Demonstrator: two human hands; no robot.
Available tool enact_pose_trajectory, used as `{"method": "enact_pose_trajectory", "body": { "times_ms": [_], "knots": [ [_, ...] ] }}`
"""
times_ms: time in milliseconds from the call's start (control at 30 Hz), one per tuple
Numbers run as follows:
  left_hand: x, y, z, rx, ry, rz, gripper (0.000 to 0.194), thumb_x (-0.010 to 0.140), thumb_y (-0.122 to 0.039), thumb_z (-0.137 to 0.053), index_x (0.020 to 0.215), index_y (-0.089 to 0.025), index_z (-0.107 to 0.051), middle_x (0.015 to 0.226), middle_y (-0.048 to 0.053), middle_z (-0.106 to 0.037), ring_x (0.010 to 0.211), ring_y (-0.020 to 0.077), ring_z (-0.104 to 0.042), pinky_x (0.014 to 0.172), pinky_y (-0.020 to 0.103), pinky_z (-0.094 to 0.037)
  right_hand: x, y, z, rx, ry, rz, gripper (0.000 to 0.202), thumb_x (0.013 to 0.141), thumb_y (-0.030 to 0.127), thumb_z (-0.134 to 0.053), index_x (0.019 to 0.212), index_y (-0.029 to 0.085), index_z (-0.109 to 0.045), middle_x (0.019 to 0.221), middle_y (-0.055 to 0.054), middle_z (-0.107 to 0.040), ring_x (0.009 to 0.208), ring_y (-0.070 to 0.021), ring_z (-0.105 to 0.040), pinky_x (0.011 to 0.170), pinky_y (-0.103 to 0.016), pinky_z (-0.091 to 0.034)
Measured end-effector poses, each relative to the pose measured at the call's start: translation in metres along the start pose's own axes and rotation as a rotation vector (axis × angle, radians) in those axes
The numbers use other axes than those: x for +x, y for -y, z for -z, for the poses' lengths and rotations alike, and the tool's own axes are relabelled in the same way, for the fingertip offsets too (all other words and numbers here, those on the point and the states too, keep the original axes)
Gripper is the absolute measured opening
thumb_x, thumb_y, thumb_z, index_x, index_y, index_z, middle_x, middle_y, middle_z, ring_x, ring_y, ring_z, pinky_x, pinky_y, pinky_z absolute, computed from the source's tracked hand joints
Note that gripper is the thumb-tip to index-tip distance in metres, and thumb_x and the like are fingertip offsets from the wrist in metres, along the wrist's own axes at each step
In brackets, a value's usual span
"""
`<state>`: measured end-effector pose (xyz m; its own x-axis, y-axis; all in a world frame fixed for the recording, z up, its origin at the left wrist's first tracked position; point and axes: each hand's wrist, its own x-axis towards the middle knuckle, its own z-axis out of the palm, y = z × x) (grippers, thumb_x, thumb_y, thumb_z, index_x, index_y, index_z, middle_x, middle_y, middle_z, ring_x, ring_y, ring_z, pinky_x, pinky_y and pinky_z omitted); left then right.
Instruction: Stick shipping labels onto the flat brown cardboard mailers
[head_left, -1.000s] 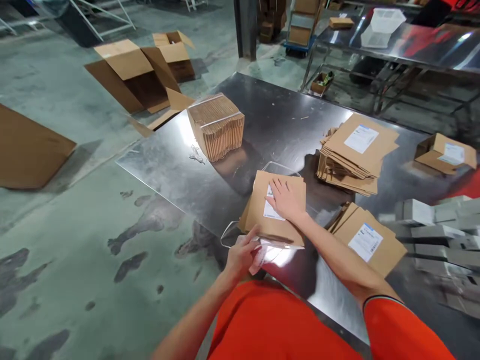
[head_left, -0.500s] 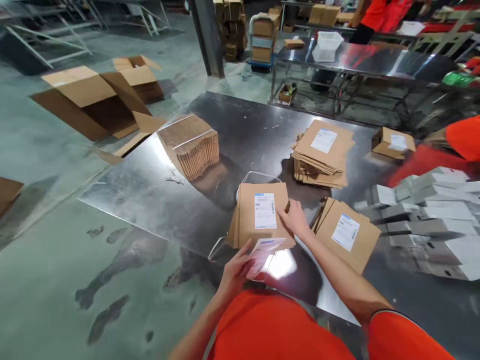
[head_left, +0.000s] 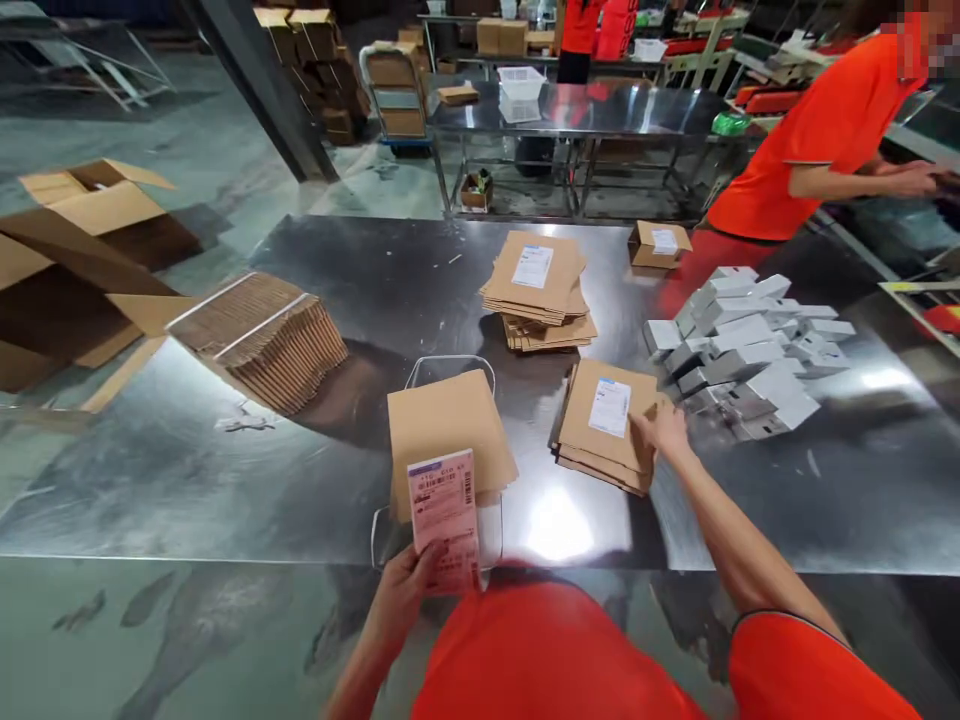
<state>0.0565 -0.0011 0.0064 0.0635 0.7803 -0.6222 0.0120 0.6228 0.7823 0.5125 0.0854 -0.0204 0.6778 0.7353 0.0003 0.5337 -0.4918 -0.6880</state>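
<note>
Left hand point(head_left: 405, 590), nearer, pinches labels point(head_left: 444, 515), long axis toward blanks point(head_left: 446, 415) just beyond; right hand point(head_left: 666, 428) touches pile's point(head_left: 596, 445) right edge, grip unclear.

Metal table point(head_left: 397, 300), flat cardboard stacks point(head_left: 606, 420), strapped bundle point(head_left: 259, 330), small box point(head_left: 654, 248), pale cartons point(head_left: 750, 350), scraps point(head_left: 247, 423), perhaps string

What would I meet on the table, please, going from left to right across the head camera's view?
Strapped cardboard bundle, flat cardboard behind the label sheets, nearer labelled cardboard stack, pile of white boxes.
</note>
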Motion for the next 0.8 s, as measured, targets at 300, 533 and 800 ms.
{"method": "enact_pose_trajectory", "body": {
  "times_ms": [300,533,800],
  "knots": [
    [-0.026,-0.023,-0.029,0.04,0.194,-0.083,0.056,0.065,-0.059,-0.078,0.1,-0.015,-0.076,0.095,0.012,-0.077,0.085,0.0288,-0.071,0.074,0.038,-0.058,-0.135,0.171,-0.048,0.399,1.096,0.592,0.032,0.081,0.044,-0.063,0.1,0.019,-0.067,0.088,-0.002,-0.066,0.076,-0.0157,-0.057,0.069,-0.028,-0.045],
    [-0.029,-0.051,-0.032,-0.159,-0.144,-0.333,0.045,0.065,-0.041,-0.082,0.102,-0.015,-0.073,0.099,0.009,-0.073,0.09,0.0215,-0.067,0.076,0.026,-0.053,-0.177,0.172,-0.061,0.341,1.174,0.682,0.028,0.092,0.043,-0.053,0.087,0.02,-0.069,0.079,-0.001,-0.067,0.074,-0.0155,-0.059,0.066,-0.026,-0.043],
    [0.018,-0.007,-0.055,-0.156,-0.353,-0.255,0.037,0.068,-0.05,-0.074,0.067,-0.014,-0.067,0.061,-0.001,-0.062,0.057,0.0124,-0.052,0.054,0.022,-0.039,-0.147,0.18,-0.092,0.187,0.923,0.952,0.028,0.097,0.038,-0.047,0.083,0.022,-0.066,0.083,-0.004,-0.068,0.081,-0.0183,-0.061,0.077,-0.031,-0.045]
  ]
}}
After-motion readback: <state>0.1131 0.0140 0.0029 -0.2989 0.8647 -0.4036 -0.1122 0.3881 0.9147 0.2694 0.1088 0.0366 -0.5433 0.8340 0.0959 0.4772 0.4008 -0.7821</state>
